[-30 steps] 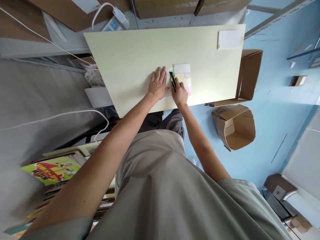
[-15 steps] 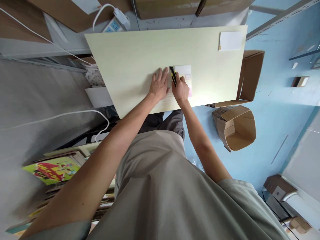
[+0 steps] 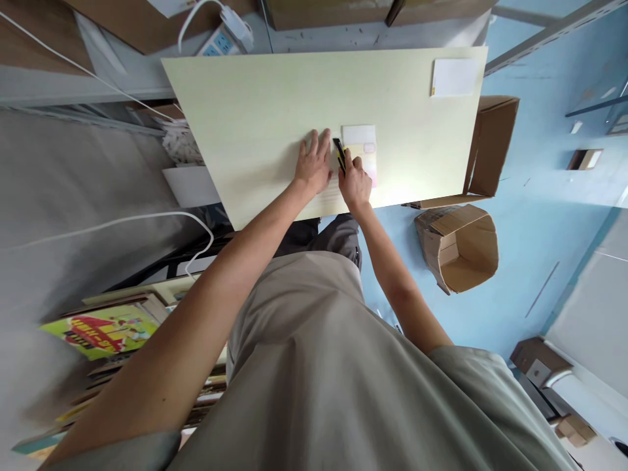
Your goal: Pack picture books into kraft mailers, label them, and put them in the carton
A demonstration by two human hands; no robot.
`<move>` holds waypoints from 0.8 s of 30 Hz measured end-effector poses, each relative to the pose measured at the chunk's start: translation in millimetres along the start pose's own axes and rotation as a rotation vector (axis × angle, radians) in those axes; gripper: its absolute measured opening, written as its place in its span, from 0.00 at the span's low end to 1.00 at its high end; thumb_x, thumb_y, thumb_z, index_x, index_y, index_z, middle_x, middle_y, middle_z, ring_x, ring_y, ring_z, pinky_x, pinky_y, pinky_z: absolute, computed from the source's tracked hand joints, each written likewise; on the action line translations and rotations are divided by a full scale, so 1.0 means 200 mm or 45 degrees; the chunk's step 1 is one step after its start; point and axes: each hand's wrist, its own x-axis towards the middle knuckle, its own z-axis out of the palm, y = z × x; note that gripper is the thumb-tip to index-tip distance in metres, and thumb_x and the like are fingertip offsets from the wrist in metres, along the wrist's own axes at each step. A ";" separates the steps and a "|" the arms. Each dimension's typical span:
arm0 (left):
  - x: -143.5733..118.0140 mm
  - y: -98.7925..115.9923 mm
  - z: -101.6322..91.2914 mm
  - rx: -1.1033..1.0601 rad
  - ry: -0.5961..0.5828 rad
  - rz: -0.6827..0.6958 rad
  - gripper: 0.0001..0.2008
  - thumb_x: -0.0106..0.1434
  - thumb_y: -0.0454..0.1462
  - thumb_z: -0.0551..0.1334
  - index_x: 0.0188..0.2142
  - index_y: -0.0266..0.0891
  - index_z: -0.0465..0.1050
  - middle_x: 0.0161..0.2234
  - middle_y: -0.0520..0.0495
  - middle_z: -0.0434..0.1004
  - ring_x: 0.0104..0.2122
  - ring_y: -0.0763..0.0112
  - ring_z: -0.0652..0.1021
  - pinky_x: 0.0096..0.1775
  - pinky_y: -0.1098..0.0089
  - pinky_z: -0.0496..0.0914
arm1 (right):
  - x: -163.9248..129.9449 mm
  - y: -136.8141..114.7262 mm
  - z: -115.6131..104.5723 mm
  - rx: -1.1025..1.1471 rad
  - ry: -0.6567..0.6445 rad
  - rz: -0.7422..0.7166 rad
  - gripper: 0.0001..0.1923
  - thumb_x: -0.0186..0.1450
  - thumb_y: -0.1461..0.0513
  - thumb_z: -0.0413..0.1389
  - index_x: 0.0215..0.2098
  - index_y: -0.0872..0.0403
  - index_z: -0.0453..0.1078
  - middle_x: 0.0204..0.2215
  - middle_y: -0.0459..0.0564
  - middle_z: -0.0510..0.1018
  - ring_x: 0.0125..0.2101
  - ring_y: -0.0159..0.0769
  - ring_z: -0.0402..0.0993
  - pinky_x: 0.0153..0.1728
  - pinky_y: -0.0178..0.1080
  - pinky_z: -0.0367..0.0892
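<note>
My right hand [image 3: 356,182] is closed around a black utility knife [image 3: 339,153] with some yellow on it. The knife's tip points away from me, towards the gap between my hands. Under and beside that hand lies a small printed sheet [image 3: 364,139], white at its far end and pinkish near my wrist. My left hand [image 3: 314,165] rests flat on the pale yellow board [image 3: 245,104], fingers spread, just left of the knife. Faint lines mark the board between my wrists. A stack of white cards or paper [image 3: 454,77] sits at the board's far right corner.
Behind the board stand a power strip [image 3: 220,43] and cardboard boxes [image 3: 333,14]. An open carton [image 3: 458,252] is on the blue floor to the right, with another box [image 3: 496,147] beside the board's edge. A white bin [image 3: 192,186] of paper scraps stands left.
The knife and my right hand have drawn slightly towards me. My left hand stays flat in nearly the same spot, and the whole view has shifted a little.
</note>
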 end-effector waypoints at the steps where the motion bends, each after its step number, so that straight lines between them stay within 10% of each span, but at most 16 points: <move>1: 0.00 0.00 0.00 -0.003 -0.009 0.000 0.49 0.76 0.62 0.58 0.85 0.38 0.58 0.86 0.39 0.55 0.88 0.42 0.39 0.85 0.40 0.33 | -0.01 0.00 0.01 -0.006 0.004 0.003 0.35 0.89 0.53 0.33 0.87 0.59 0.54 0.65 0.73 0.74 0.50 0.50 0.85 0.53 0.52 0.78; 9: -0.03 0.05 -0.06 0.152 -0.154 0.038 0.49 0.77 0.59 0.57 0.87 0.36 0.51 0.89 0.36 0.43 0.87 0.33 0.42 0.83 0.31 0.31 | -0.14 -0.03 -0.01 -0.152 -0.026 0.063 0.35 0.89 0.56 0.36 0.91 0.49 0.47 0.66 0.67 0.77 0.49 0.48 0.84 0.48 0.45 0.79; 24: -0.03 0.05 -0.05 0.111 -0.112 0.053 0.48 0.76 0.61 0.62 0.84 0.32 0.61 0.86 0.28 0.52 0.86 0.29 0.45 0.83 0.30 0.35 | -0.35 -0.01 0.02 -0.180 -0.096 0.157 0.35 0.86 0.59 0.41 0.89 0.51 0.55 0.68 0.67 0.79 0.50 0.51 0.86 0.48 0.46 0.81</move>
